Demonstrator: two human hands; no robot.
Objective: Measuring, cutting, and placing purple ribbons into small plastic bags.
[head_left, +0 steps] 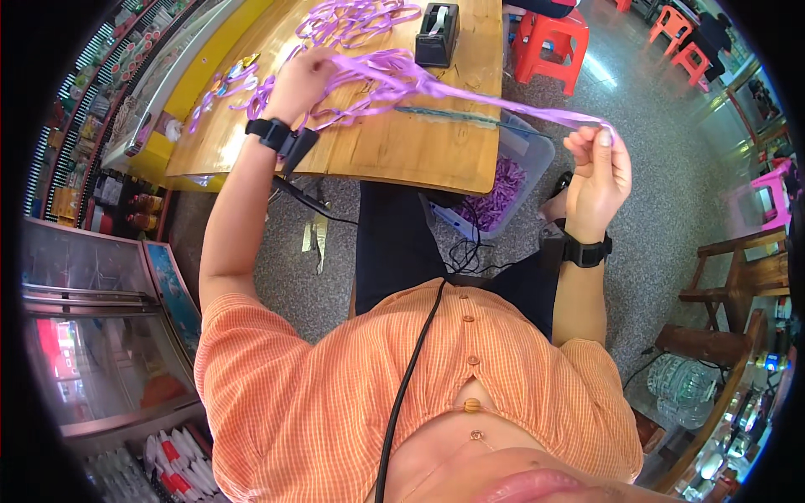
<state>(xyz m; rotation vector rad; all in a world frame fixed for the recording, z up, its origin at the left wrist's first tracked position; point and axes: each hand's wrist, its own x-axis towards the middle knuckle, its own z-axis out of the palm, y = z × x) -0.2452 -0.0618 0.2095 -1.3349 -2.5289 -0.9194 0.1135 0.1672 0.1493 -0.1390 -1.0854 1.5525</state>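
Note:
A purple ribbon (486, 98) stretches taut across the wooden table (444, 155), from the left side out past the right edge. My right hand (599, 172) is raised beyond that edge, with thumb and fingers pinched on the ribbon's end. Over the table's left part, my left hand (303, 82) is closed on the bunched, looped part of the ribbon; its fingertips are partly hidden. More purple ribbon loops (348, 21) lie heaped at the far side. Under the taut ribbon rests a thin dark green strip (449, 115).
A black tape dispenser (438, 38) stands at the table's far right. Below the right edge sits a clear plastic bin (537, 155) holding purple pieces (503, 189). Red stools (553, 46) stand beyond. A black cable (411, 352) runs down my front. Small shiny packets (235, 75) lie at left.

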